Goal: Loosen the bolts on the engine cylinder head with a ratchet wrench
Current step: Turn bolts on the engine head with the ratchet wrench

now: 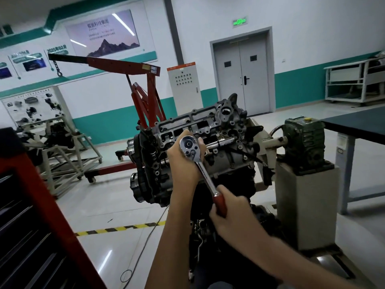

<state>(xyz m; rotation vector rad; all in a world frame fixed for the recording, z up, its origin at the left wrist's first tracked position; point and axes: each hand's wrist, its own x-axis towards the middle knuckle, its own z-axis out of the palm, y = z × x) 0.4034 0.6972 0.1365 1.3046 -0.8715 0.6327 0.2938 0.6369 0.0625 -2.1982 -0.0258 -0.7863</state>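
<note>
The right hand [231, 211], low in the centre of the frame, is closed tight round the red handle of the ratchet wrench [205, 174]. Above it, the left hand [183, 161] curls its fingers round the back of the chrome ratchet head and steadies it. From the head an extension bar [223, 142] runs right and away into the cylinder head [187, 122], which sits mid-frame on an engine stand [302, 140]. The bolt it reaches is hidden, and so is the socket.

Risks, as I judge them:
- The long extension gives the socket room to tilt. If the left hand lets the head drift off line, the socket may slip and round the bolt.
- A bolt that breaks free suddenly could throw the right hand's knuckles into the castings.
- The direction lever cannot be read, so the pull might tighten rather than loosen.
- A hard pull could turn the engine on its stand.
- A cable [145, 236] trails across the floor below the arms and could catch a foot.

Writing: a wall panel [56, 49] at upper left seems to read "2025" and "02" among Chinese characters. The poster [104, 32] beside it has a Chinese headline too small to read. The green exit sign [240, 22] glows at upper centre. No brand shows on the wrench.
</note>
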